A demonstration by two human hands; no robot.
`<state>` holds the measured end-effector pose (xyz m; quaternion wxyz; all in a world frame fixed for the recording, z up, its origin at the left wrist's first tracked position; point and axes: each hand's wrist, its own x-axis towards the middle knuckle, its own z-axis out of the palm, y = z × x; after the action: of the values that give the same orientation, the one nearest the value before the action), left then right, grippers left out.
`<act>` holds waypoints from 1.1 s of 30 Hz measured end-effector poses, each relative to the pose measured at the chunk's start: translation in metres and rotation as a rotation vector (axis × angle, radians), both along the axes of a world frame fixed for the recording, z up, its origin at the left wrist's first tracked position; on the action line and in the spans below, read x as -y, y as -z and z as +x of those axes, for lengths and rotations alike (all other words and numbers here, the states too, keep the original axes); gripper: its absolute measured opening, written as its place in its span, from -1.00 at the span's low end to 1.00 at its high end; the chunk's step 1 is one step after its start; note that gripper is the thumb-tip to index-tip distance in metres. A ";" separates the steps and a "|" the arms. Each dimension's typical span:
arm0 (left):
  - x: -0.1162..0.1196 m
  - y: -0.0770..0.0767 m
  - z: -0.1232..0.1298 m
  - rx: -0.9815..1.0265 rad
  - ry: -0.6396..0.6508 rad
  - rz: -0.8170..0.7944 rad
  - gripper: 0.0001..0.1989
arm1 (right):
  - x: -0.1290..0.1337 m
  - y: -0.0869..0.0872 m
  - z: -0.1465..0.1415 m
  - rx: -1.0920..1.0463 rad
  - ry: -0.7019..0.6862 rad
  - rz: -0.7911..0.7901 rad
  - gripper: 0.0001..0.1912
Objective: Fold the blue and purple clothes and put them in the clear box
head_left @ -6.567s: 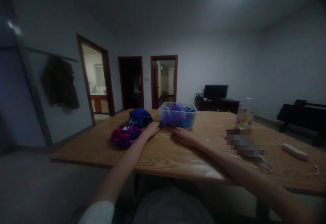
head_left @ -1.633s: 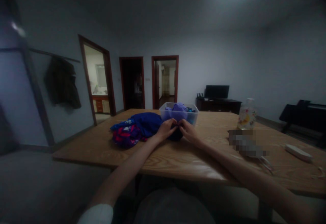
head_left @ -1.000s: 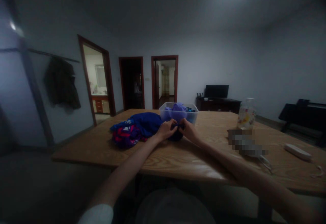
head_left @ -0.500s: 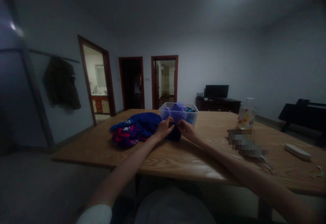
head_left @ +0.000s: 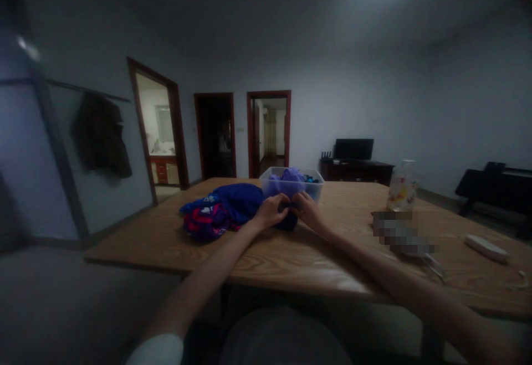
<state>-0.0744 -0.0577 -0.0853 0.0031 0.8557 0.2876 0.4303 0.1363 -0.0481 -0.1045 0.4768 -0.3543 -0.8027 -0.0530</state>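
Note:
My left hand and my right hand meet over the table, fingers closed on a dark cloth that hangs between them. Just behind them stands a clear plastic bin with purple cloth and darker pieces inside. Left of my hands lies a blue cloth, and beside it a crumpled pink and purple patterned cloth. My fingertips and the exact part of the cloth they pinch are too dark to make out.
On the wooden table's right side stand a floral clear jug, a blurred-out object with a cord, and a white elongated item. A TV sits on a dark cabinet by the far wall.
My hands have drawn slightly closer together and their fingers have curled over the dark cloth's top edge. The bin and the other cloths have not moved.

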 end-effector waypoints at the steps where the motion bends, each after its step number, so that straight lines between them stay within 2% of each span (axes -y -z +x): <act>1: 0.000 0.000 0.000 0.004 -0.004 -0.004 -0.77 | -0.001 0.000 0.000 0.000 0.009 -0.015 -0.86; 7: -0.002 0.003 0.001 0.059 -0.026 -0.118 -0.85 | -0.006 0.007 -0.002 0.006 0.043 -0.146 -0.76; 11: -0.003 0.005 0.002 0.060 0.020 -0.218 -0.73 | -0.010 0.010 -0.001 -0.068 0.034 -0.156 -0.69; 14: -0.005 0.007 0.004 0.070 0.047 -0.266 -0.63 | -0.013 0.010 0.002 -0.135 -0.056 -0.221 -0.60; 18: -0.008 0.009 0.005 0.075 0.071 -0.260 -0.57 | -0.019 0.012 0.005 -0.200 -0.153 -0.313 -0.53; 22: -0.010 0.011 0.005 0.102 0.100 -0.239 -0.61 | -0.021 0.013 0.005 -0.253 -0.198 -0.363 -0.51; 27: -0.017 0.015 0.004 0.144 0.062 -0.265 -0.49 | -0.015 0.009 0.004 -0.276 -0.248 -0.346 -0.55; 33: -0.018 0.010 0.002 0.175 0.099 -0.260 -0.61 | -0.010 0.009 0.003 -0.284 -0.328 -0.380 -0.57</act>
<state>-0.0721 -0.0392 -0.0957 0.1602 0.8203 0.2972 0.4616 0.1392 -0.0379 -0.1136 0.5119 -0.3064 -0.7699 0.2262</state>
